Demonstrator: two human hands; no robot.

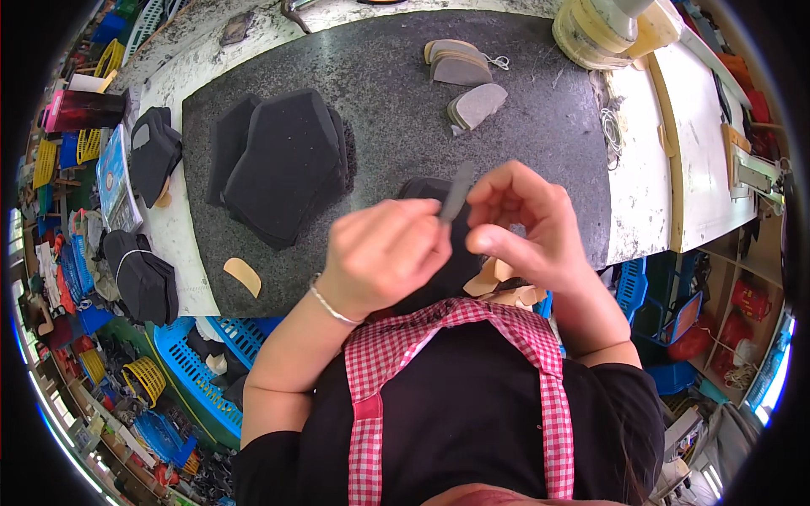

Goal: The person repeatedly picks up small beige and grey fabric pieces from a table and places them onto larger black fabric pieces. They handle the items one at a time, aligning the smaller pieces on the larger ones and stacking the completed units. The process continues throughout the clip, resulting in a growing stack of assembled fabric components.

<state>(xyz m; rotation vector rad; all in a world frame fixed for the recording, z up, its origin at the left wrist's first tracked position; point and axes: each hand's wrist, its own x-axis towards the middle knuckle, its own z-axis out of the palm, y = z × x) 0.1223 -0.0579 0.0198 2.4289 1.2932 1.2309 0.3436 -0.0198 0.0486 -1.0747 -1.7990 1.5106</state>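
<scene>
My left hand pinches a small grey curved piece, which is tilted almost edge-on. Close by on its right, my right hand is cupped with thumb and fingers apart and nothing visible between them. Below both hands lies a stack of black cut pieces, partly covered by my left hand. Farther left on the dark work mat sits a larger pile of black angular sheets. Two small stacks of grey half-rounded pieces, the farther stack and the nearer stack, lie beyond my hands.
A single tan piece rests at the mat's near left. Tan scraps lie by my apron. A cream tub stands at the far right. Bundled black pieces sit at the left edge, above a blue basket.
</scene>
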